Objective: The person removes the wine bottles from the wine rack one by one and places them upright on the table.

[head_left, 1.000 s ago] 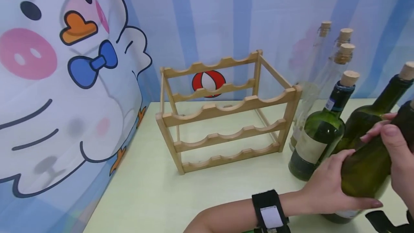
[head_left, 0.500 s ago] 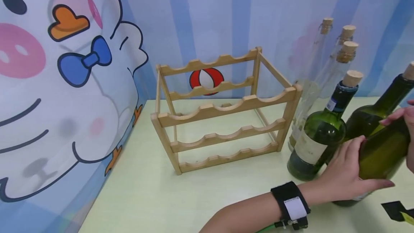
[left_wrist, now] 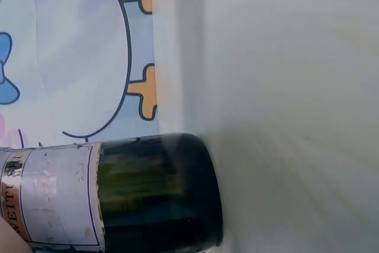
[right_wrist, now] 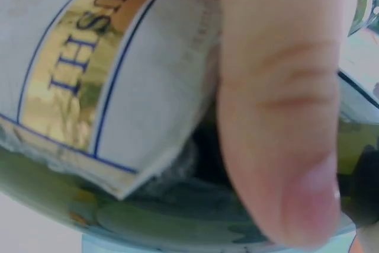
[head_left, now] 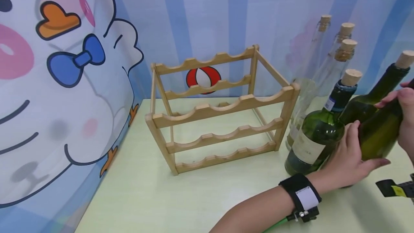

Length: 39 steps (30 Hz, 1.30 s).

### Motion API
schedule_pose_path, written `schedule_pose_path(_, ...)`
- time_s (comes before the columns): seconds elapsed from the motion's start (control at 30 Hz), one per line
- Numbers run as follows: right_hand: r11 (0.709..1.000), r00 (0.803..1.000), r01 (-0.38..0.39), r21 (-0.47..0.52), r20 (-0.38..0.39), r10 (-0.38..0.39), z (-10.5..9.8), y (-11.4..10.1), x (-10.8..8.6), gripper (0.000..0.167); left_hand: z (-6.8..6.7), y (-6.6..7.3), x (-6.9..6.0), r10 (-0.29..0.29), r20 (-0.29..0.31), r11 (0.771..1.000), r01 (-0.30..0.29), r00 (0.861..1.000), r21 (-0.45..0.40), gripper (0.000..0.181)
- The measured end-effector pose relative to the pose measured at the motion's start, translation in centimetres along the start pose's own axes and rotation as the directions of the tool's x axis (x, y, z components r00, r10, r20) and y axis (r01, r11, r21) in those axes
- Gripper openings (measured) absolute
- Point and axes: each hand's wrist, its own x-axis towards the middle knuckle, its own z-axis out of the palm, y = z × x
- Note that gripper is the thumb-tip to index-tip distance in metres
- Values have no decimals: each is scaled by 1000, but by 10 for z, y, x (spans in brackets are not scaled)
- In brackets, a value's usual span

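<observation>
My left hand (head_left: 347, 161) grips the lower body of a green wine bottle (head_left: 380, 132), thumb on the near side. The bottle tilts, its neck toward the upper right. Higher up, around the shoulder and neck, my right hand (head_left: 406, 125) holds the same bottle, partly cut off by the frame edge. In the left wrist view the bottle (left_wrist: 148, 194) shows its label and dark base close to the tabletop; whether they touch I cannot tell. The right wrist view has a finger (right_wrist: 278, 117) lying across the bottle (right_wrist: 154, 87) beside its white and gold label.
A wooden wine rack (head_left: 247, 101) stands mid-table. To its right are a corked green bottle with a cream label (head_left: 323, 125), another corked dark green bottle (head_left: 355, 109) and several corked clear bottles (head_left: 300, 103). A printed cloth (head_left: 207, 17) hangs behind the pale table (head_left: 136, 197).
Both hands and the held bottle have shifted right and slightly up in the head view, with the base rising too. The rack and backdrop slide left as the view turns.
</observation>
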Motion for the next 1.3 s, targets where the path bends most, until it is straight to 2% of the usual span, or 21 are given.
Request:
schedule_pose_path(0.07,999,999,-32,-18,3,32,0,2,2,25,2,0,3,-12,-19,999,11,1000,-47,93)
schedule_pose_path(0.13,997,998,-69,-27,2,69,-1,4,3,25,3,0,5,-11,-37,998,9,999,-58,92)
schedule_pose_path(0.37,973,986,-163,-160,-41,159,4,4,5,26,4,-4,8,-12,-70,999,9,997,-45,94)
schedule_pose_path(0.47,961,981,-193,-198,-53,187,6,3,4,26,5,0,6,-60,-96,997,63,994,34,94)
schedule_pose_path(0.5,959,980,-197,-204,-56,189,6,3,4,27,5,2,4,-85,-88,994,90,993,63,93)
schedule_pose_path(0.6,956,982,-190,-224,-57,182,5,5,2,26,-4,15,-8,-151,10,975,147,988,168,86)
schedule_pose_path(0.67,962,987,-163,-220,-52,155,4,7,2,27,-19,24,-21,-122,134,976,94,983,195,75)
schedule_pose_path(0.7,967,990,-143,-210,-46,136,3,8,2,26,-28,28,-29,-84,193,984,51,978,173,68)
schedule_pose_path(0.73,968,991,-131,-213,-42,125,2,8,2,26,-39,30,-38,-20,224,987,-16,974,159,61)
schedule_pose_path(0.77,968,992,-123,-217,-43,116,2,8,3,26,-49,32,-46,55,231,984,-92,971,153,53)
schedule_pose_path(0.83,966,993,-114,-231,-45,107,1,8,3,25,-69,32,-63,215,189,962,-241,958,131,41)
schedule_pose_path(0.87,963,993,-113,-245,-49,104,1,7,4,24,-78,29,-70,274,146,944,-295,951,149,36)
schedule_pose_path(0.93,965,994,-106,-238,-55,96,2,7,5,23,-94,19,-78,370,42,895,-368,928,251,29)
schedule_pose_path(0.97,970,994,-103,-220,-56,93,2,7,5,23,-102,12,-79,395,3,877,-378,919,298,27)
schedule_pose_path(1.03,985,996,-75,-157,-51,68,3,8,7,26,-115,-6,-78,411,-35,831,-359,911,426,25)
schedule_pose_path(1.07,989,997,-70,-132,-49,64,4,9,8,28,-120,-17,-77,419,-42,793,-344,907,503,24)
schedule_pose_path(1.1,992,997,-68,-111,-47,63,4,9,8,30,-125,-27,-75,432,-46,750,-330,901,573,24)
schedule_pose_path(1.13,991,997,-73,-114,-49,67,5,9,8,31,-130,-37,-75,443,-45,697,-312,895,646,24)
schedule_pose_path(1.23,985,995,-90,-145,-55,83,6,10,6,31,-141,-61,-74,484,-45,508,-238,874,828,21)
schedule_pose_path(1.3,981,994,-96,-166,-61,87,6,10,4,30,-148,-73,-75,508,-46,398,-187,860,898,22)
